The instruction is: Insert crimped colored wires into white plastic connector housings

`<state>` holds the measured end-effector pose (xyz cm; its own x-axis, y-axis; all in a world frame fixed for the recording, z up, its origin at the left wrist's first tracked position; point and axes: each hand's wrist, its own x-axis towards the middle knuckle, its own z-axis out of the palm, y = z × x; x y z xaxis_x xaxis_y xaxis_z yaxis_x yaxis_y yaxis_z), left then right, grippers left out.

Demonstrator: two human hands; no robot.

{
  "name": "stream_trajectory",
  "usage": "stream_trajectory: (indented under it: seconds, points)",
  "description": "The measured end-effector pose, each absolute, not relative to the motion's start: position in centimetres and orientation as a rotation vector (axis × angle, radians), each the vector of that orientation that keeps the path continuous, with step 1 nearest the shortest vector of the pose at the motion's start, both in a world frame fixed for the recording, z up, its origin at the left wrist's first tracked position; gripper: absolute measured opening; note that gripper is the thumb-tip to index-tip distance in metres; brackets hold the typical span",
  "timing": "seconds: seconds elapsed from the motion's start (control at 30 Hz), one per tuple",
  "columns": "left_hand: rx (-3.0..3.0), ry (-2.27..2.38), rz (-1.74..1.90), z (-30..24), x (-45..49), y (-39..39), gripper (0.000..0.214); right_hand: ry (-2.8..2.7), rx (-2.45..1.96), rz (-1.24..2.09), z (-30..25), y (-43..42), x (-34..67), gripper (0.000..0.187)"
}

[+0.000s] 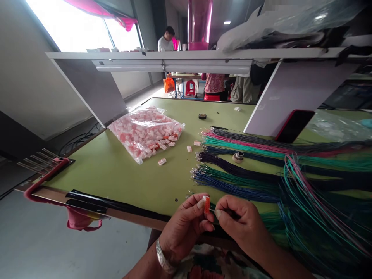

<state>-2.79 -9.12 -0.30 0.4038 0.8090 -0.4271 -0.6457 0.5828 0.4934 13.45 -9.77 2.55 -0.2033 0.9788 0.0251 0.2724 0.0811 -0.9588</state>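
My left hand (186,224) pinches a small orange and white connector (206,204) between thumb and fingers, just over the near edge of the green table (116,170). My right hand (241,223) is closed in a pinch right beside it, its fingertips holding a thin wire end at the connector. Bundles of coloured wires (247,166) lie fanned out just beyond and to the right of both hands. A clear bag of the same connectors (145,131) rests farther back on the left.
Loose connectors (162,161) lie near the bag. A small metal ring (238,157) sits on the wires, a black tape roll (202,116) farther back. A phone (293,126) leans on the white shelf support. Other people work at tables behind.
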Motion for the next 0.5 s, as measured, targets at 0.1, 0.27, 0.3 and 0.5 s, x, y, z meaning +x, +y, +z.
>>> stream_trajectory:
  seconds: [0.1,0.27,0.3,0.5]
  points:
    - [0.291,0.69,0.933,-0.4,-2.78,-9.08,0.021,-1.591,-1.3,1.195,2.49,-9.73,13.42,0.018]
    - [0.31,0.692,0.933,-0.34,-2.78,-9.11,0.018,-1.616,-1.313,1.187,2.22,-9.79,13.49,0.019]
    - [0.315,0.696,0.935,-0.31,-2.78,-9.13,0.018,-1.622,-1.308,1.185,2.18,-9.8,13.48,0.019]
    - [0.388,0.725,0.955,-0.31,-2.86,-9.23,0.018,-1.59,-1.315,1.247,2.2,-9.81,13.35,0.019]
